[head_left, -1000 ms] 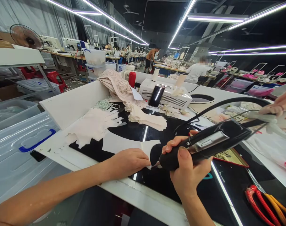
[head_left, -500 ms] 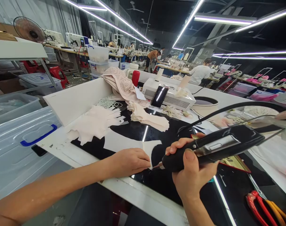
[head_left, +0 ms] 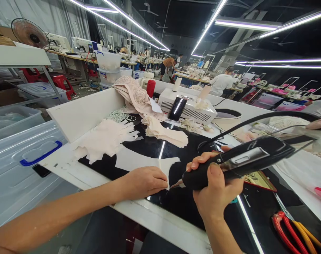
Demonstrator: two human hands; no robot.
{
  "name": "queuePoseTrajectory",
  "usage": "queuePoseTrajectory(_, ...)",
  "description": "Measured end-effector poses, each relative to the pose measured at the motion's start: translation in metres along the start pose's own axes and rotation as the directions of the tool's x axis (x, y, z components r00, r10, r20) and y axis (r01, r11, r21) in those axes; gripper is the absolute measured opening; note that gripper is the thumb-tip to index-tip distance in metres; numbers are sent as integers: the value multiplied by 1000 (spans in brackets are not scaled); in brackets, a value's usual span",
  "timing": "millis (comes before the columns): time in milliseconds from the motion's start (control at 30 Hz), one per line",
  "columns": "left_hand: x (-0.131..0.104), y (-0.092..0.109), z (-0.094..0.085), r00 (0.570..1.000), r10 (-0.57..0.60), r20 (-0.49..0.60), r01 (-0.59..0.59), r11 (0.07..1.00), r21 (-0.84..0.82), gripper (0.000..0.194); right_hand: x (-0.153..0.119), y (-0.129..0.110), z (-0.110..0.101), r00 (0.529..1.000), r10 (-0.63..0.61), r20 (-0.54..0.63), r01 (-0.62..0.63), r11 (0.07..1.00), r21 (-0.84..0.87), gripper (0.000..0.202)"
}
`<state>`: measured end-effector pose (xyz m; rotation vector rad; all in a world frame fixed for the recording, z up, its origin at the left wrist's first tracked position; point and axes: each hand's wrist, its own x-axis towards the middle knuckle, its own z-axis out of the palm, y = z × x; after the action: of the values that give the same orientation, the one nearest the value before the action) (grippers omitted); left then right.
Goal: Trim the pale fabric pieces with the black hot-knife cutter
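Note:
My left hand [head_left: 146, 182] pinches the near end of a thin white fabric piece [head_left: 134, 160] that lies on the glossy black tabletop [head_left: 147, 146]. My right hand [head_left: 216, 187] is wrapped round a black corded handheld tool [head_left: 240, 164], tilted so its narrow metal tip [head_left: 178, 183] points left. That tip is close to the fabric's edge beside my left fingertips; whether it touches cannot be made out. Behind lie a jagged pile of pale pink pieces [head_left: 104, 139] and a stack of cream pieces [head_left: 165, 131].
Red-handled scissors [head_left: 289, 231] and a shallow red-rimmed tray [head_left: 261, 181] lie at right. A white vented machine [head_left: 188, 106] stands at the back beside a dark phone-like object [head_left: 177, 108]. Clear plastic bins [head_left: 23, 158] are at left. Another person's hand [head_left: 320, 123] shows at the right edge.
The whole view has shifted slightly. The tool tip sits a little farther from my left fingertips. Both hands keep their holds.

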<state>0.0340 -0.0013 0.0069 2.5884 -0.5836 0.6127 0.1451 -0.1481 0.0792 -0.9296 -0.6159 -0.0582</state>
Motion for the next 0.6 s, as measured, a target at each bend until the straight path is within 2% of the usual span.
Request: queuePoseTrajectory(600,0,-1,0,1000,-7,3,7,1000,-17,18,-3,7,0,1000,2,23,-1,999,-45,42)
